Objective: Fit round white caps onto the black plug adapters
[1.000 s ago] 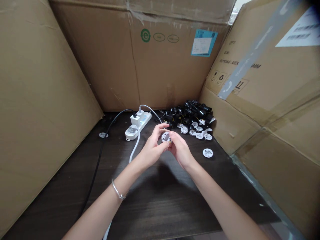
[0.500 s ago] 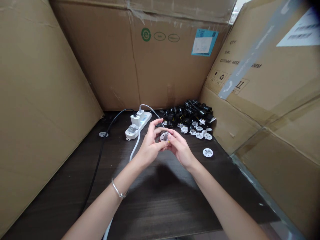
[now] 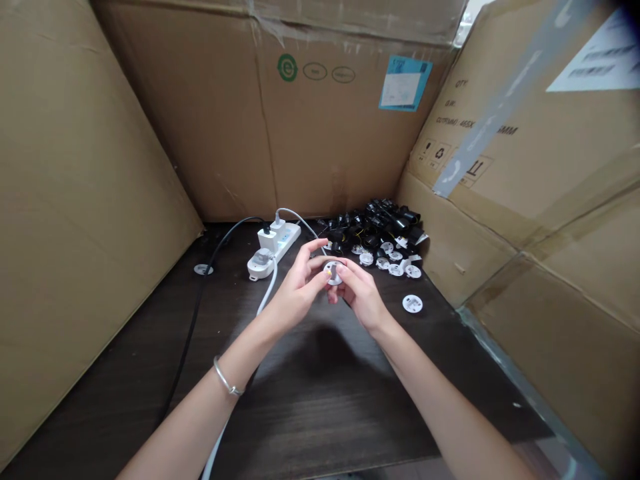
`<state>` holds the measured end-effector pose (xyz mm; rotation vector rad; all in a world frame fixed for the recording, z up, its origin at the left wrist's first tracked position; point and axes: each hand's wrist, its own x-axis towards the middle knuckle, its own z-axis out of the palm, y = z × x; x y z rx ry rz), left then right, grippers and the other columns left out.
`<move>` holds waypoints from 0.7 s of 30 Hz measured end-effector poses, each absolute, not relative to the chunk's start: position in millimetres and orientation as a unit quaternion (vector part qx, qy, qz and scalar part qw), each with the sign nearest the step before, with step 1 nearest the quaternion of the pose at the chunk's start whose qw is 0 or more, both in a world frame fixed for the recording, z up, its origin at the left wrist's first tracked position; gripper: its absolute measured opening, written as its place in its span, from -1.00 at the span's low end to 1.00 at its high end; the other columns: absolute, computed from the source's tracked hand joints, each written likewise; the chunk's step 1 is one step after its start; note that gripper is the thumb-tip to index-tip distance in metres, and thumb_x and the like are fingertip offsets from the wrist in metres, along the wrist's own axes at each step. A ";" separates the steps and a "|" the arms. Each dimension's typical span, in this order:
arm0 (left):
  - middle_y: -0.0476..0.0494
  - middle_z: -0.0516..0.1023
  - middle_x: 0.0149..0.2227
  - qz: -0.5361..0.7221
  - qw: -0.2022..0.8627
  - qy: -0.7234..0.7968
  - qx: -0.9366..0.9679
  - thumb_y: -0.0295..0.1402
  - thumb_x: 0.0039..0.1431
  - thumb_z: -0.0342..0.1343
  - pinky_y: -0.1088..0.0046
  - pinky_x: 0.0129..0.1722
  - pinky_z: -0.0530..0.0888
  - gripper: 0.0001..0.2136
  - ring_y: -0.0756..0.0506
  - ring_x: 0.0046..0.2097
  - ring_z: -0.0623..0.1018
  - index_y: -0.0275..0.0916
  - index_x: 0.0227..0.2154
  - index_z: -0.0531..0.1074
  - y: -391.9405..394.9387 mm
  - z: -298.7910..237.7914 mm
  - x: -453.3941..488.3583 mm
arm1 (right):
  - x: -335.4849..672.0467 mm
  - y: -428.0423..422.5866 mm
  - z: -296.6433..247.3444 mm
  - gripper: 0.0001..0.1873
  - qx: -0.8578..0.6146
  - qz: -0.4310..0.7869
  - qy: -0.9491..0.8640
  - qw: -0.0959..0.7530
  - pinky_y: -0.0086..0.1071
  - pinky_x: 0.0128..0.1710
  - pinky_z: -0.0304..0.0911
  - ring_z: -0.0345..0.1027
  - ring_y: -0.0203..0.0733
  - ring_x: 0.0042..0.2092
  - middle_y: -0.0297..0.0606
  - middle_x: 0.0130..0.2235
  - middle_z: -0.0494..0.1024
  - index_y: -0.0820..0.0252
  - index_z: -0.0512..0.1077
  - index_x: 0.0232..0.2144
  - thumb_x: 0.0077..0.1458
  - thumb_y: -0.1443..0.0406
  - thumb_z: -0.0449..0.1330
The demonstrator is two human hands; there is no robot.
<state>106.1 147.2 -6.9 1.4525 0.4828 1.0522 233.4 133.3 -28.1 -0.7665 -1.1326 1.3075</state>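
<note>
Both hands meet above the middle of the dark wooden table (image 3: 310,393). My left hand (image 3: 297,293) and my right hand (image 3: 360,293) pinch one small white round disc part (image 3: 333,272) between their fingertips. A thin silver bracelet sits on my left wrist. A loose white disc (image 3: 413,304) lies on the table just right of my right hand. Behind the hands lies a pile of black parts with yellow wires (image 3: 377,223), with several more white discs (image 3: 395,263) along its front edge.
A white power strip (image 3: 273,250) with plugs lies behind my left hand; its white cable and a black cable (image 3: 193,333) run toward me. Another white disc (image 3: 202,269) lies at the far left. Large cardboard boxes (image 3: 320,120) wall the table on three sides.
The hands have kept hold of the disc, shifting their fingers round it and closing over it more. The view has drifted slightly.
</note>
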 end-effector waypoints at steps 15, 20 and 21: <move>-0.25 0.40 -0.10 0.482 0.584 0.224 0.614 -0.37 0.13 -0.02 0.52 -0.57 0.36 -0.60 0.08 -0.52 0.41 -0.22 0.01 0.02 148.6 -7.2 105.0 | 232.2 130.4 -25.5 -0.63 -0.312 0.565 -0.517 0.563 -0.37 -0.43 0.24 0.31 -0.30 -0.49 -0.33 -0.46 0.39 0.26 0.27 -0.19 -0.03 0.20 0.18; -0.28 0.39 -0.08 0.462 0.631 0.199 0.591 -0.44 0.04 0.03 0.44 -0.55 0.38 -0.51 0.03 -0.52 0.44 -0.25 0.03 0.00 152.5 -3.3 100.2 | 229.4 128.1 -25.2 -0.62 -0.317 0.552 -0.517 0.572 -0.39 -0.44 0.24 0.31 -0.31 -0.48 -0.32 -0.43 0.39 0.25 0.26 -0.19 -0.02 0.16 0.19; -0.29 0.39 -0.07 0.457 0.639 0.199 0.587 -0.45 0.02 0.03 0.44 -0.56 0.38 -0.49 0.02 -0.53 0.44 -0.24 0.04 0.00 153.1 -2.2 99.1 | 229.5 128.6 -25.6 -0.62 -0.313 0.560 -0.515 0.569 -0.39 -0.44 0.25 0.32 -0.31 -0.48 -0.32 -0.43 0.39 0.24 0.26 -0.19 -0.02 0.15 0.19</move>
